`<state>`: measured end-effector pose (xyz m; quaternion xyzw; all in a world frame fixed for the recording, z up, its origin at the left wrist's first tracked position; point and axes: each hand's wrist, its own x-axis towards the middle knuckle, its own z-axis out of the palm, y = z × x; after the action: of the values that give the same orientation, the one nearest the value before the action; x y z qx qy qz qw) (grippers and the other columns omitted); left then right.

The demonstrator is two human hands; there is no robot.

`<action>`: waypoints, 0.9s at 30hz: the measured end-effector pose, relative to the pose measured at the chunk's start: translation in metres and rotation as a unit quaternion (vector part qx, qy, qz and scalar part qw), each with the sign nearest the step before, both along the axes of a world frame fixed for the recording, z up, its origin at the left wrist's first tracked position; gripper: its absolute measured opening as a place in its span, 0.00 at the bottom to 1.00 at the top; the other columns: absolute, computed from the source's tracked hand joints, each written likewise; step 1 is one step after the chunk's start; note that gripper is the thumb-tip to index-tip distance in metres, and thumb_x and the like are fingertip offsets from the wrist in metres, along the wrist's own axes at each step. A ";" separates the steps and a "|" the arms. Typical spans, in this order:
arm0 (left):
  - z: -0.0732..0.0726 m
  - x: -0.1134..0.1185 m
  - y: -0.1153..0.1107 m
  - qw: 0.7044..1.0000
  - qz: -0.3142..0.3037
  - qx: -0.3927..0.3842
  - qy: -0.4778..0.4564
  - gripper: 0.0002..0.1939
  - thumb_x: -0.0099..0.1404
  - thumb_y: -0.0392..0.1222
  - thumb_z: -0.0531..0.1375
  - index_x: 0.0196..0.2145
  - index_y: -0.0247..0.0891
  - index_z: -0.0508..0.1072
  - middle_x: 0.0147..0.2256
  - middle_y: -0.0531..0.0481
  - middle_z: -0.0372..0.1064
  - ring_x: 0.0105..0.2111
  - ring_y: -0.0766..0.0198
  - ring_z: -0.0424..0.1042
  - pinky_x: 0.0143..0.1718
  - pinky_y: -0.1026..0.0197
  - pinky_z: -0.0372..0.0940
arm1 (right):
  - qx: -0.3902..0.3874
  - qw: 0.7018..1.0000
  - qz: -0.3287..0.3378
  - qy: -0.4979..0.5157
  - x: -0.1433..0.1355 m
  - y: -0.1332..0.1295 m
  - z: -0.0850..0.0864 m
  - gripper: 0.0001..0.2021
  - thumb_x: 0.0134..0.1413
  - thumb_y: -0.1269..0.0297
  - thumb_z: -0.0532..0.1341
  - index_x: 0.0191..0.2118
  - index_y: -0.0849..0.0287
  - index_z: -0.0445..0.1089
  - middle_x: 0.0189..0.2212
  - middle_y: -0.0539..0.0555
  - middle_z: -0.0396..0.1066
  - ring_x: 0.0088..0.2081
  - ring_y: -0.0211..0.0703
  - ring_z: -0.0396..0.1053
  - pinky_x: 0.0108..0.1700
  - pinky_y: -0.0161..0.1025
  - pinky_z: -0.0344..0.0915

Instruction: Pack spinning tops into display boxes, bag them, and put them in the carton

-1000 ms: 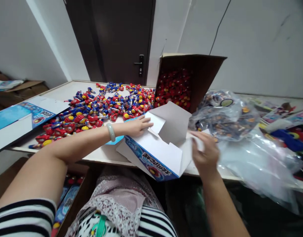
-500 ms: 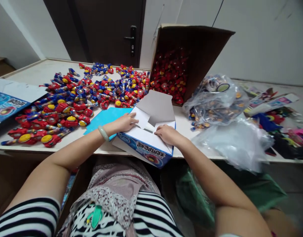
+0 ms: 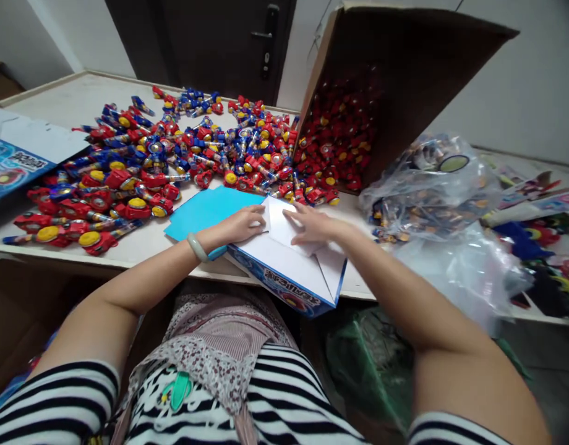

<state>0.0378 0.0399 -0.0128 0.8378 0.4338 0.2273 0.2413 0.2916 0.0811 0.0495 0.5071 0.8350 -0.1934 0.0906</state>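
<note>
A blue printed cardboard box [image 3: 284, 262] lies at the table's front edge with its white flaps folded over its upper face. My left hand [image 3: 243, 224] rests at the box's left end, fingers a little apart, touching the white flap. On the upper flap lies my right hand [image 3: 312, 224], its fingers spread and pressing on the card. Neither hand is wrapped round anything. A bright blue sheet of card [image 3: 210, 213] lies flat behind and left of the box, partly under my left forearm.
Many red and blue toys [image 3: 140, 179] cover the table's left and middle. A large tipped carton [image 3: 405, 74] holds more red toys behind the box. Plastic bags [image 3: 433, 185] and a colourful pile [image 3: 539, 241] lie at right. Another printed box [image 3: 25, 154] stands far left.
The box's raised back flap has been folded down over its opening. My right hand has moved from the right side flap onto this flap, and its fingers have spread. The view has shifted slightly.
</note>
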 end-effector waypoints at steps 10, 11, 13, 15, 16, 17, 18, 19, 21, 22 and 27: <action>-0.041 -0.061 -0.147 0.820 0.028 -0.514 -0.250 0.19 0.63 0.55 0.66 0.40 0.34 0.75 0.34 0.44 0.75 0.34 0.61 0.75 0.39 0.57 0.70 | 0.039 0.994 0.014 -0.103 -0.008 -0.018 -0.036 0.43 0.55 0.48 0.66 0.72 0.54 0.52 0.73 0.65 0.43 0.71 0.68 0.47 0.68 0.65 0.51; -0.053 -0.052 -0.156 0.777 0.054 -0.552 -0.298 0.22 0.60 0.53 0.68 0.45 0.35 0.74 0.39 0.42 0.75 0.36 0.60 0.76 0.41 0.56 0.71 | 0.043 0.994 0.007 -0.097 -0.006 -0.017 -0.035 0.43 0.55 0.48 0.66 0.71 0.55 0.53 0.73 0.65 0.46 0.70 0.68 0.49 0.67 0.65 0.52; -0.070 -0.027 -0.164 0.717 0.120 -0.547 -0.416 0.30 0.56 0.49 0.72 0.53 0.38 0.70 0.48 0.39 0.72 0.43 0.57 0.77 0.44 0.55 0.71 | 0.051 0.995 -0.011 -0.082 -0.003 -0.017 -0.032 0.41 0.54 0.49 0.66 0.70 0.57 0.55 0.70 0.66 0.52 0.68 0.70 0.54 0.66 0.65 0.54; -0.077 -0.001 -0.160 0.686 0.160 -0.482 -0.521 0.31 0.53 0.46 0.74 0.52 0.39 0.69 0.50 0.40 0.71 0.48 0.57 0.75 0.48 0.56 0.70 | 0.068 0.996 -0.037 -0.050 0.004 -0.019 -0.027 0.39 0.55 0.50 0.65 0.69 0.57 0.58 0.67 0.66 0.58 0.65 0.70 0.58 0.64 0.65 0.56; -0.076 0.009 -0.156 0.675 0.171 -0.438 -0.568 0.30 0.52 0.45 0.75 0.50 0.39 0.70 0.49 0.43 0.71 0.48 0.58 0.74 0.50 0.58 0.69 | 0.082 0.995 -0.050 -0.021 0.009 -0.021 -0.024 0.38 0.56 0.50 0.64 0.69 0.57 0.58 0.66 0.66 0.60 0.65 0.69 0.59 0.64 0.64 0.57; -0.074 0.017 -0.151 0.664 0.175 -0.397 -0.609 0.30 0.51 0.44 0.75 0.49 0.39 0.71 0.48 0.45 0.72 0.48 0.59 0.74 0.51 0.58 0.69 | 0.095 0.994 -0.058 0.013 0.014 -0.023 -0.022 0.38 0.56 0.50 0.64 0.69 0.57 0.58 0.65 0.65 0.61 0.64 0.67 0.60 0.64 0.63 0.57; -0.070 0.023 -0.146 0.653 0.169 -0.365 -0.641 0.30 0.50 0.44 0.76 0.48 0.39 0.71 0.46 0.46 0.73 0.48 0.59 0.74 0.52 0.58 0.69 | 0.107 0.992 -0.058 0.045 0.019 -0.026 -0.019 0.39 0.55 0.49 0.64 0.70 0.56 0.56 0.65 0.65 0.61 0.64 0.66 0.59 0.64 0.63 0.57; -0.066 0.027 -0.140 0.646 0.150 -0.347 -0.663 0.31 0.49 0.46 0.76 0.49 0.40 0.72 0.46 0.47 0.74 0.49 0.58 0.74 0.53 0.57 0.69 | 0.118 0.989 -0.050 0.071 0.024 -0.030 -0.017 0.42 0.54 0.47 0.65 0.71 0.54 0.53 0.66 0.64 0.60 0.65 0.66 0.58 0.65 0.63 0.57; -0.058 0.032 -0.129 0.648 0.087 -0.354 -0.669 0.37 0.45 0.48 0.77 0.51 0.40 0.72 0.46 0.45 0.76 0.52 0.52 0.73 0.56 0.52 0.68 | 0.130 0.987 -0.029 0.086 0.029 -0.039 -0.014 0.49 0.49 0.43 0.67 0.73 0.52 0.48 0.68 0.64 0.55 0.67 0.69 0.54 0.65 0.65 0.55; -0.056 0.034 -0.125 0.655 0.057 -0.365 -0.659 0.39 0.42 0.49 0.78 0.52 0.40 0.73 0.46 0.45 0.76 0.53 0.49 0.73 0.57 0.49 0.68 | 0.133 0.988 -0.026 0.075 0.028 -0.044 -0.013 0.53 0.47 0.42 0.69 0.73 0.52 0.45 0.69 0.65 0.52 0.68 0.71 0.51 0.65 0.67 0.54; -0.056 0.046 -0.114 0.699 0.013 -0.397 -0.594 0.40 0.43 0.54 0.77 0.52 0.39 0.75 0.45 0.43 0.78 0.55 0.42 0.72 0.60 0.41 0.66 | 0.154 0.985 -0.078 0.004 0.016 -0.068 -0.011 0.57 0.46 0.43 0.70 0.74 0.57 0.41 0.71 0.71 0.45 0.68 0.76 0.47 0.65 0.69 0.50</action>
<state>0.0841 -0.0738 -0.0691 0.3493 0.2616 0.4874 0.7563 0.3073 0.0131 0.0386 0.5775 0.8133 -0.0704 -0.0072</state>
